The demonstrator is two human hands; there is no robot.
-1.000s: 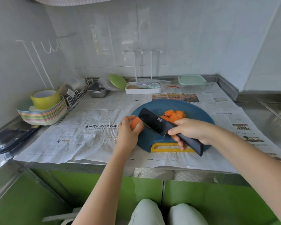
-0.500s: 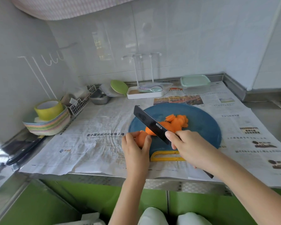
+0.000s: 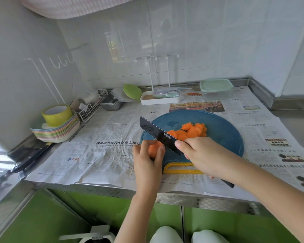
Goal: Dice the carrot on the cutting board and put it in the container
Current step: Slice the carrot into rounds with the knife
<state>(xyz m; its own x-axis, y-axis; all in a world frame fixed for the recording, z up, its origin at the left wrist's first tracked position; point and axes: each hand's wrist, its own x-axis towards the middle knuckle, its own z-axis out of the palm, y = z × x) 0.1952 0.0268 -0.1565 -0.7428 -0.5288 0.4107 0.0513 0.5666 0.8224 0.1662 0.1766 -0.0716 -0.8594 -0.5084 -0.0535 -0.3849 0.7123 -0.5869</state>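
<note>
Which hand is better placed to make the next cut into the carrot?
Right. The right hand grips the black knife, its blade angled over the uncut carrot piece, while the left hand is busy holding that piece on the blue cutting board.

orange carrot, blue board

Black knife (image 3: pixel 159 135) over orange carrot (image 3: pixel 189 131) slices on a blue cutting board (image 3: pixel 223 135) with yellow handle; mint-lidded container (image 3: pixel 216 87), printed newspaper (image 3: pixel 104 146), green cabinets (image 3: pixel 42 223).

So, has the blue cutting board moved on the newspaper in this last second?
No. The cutting board has not shifted: its far rim still meets the colour photo on the newspaper.
</note>
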